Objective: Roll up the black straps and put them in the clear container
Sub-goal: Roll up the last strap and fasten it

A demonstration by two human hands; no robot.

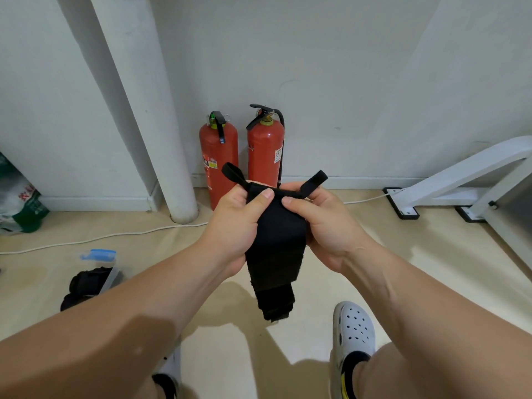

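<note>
Centrally, two hands (233, 226) (326, 226) gripping black strap (276, 249), two loops (231, 172) (315, 181), two extinguishers (218, 156) (266, 151) behind

Two bare arms reach in from the near edge and meet mid-scene, raised clear of the floor. The left forearm (129, 306) is partly shadowed toward the elbow; the right forearm (417, 286) is evenly lit. The left hand (234, 226) has its fingers curled round the left edge of a black strap (276, 249), with the left thumb (266, 194) flat across the front. The right hand (325, 226) mirrors it on the right edge, the right thumb (288, 201) pointing left. The thumb tips lie just apart. The wrists are roughly level, palms facing each other.
</note>
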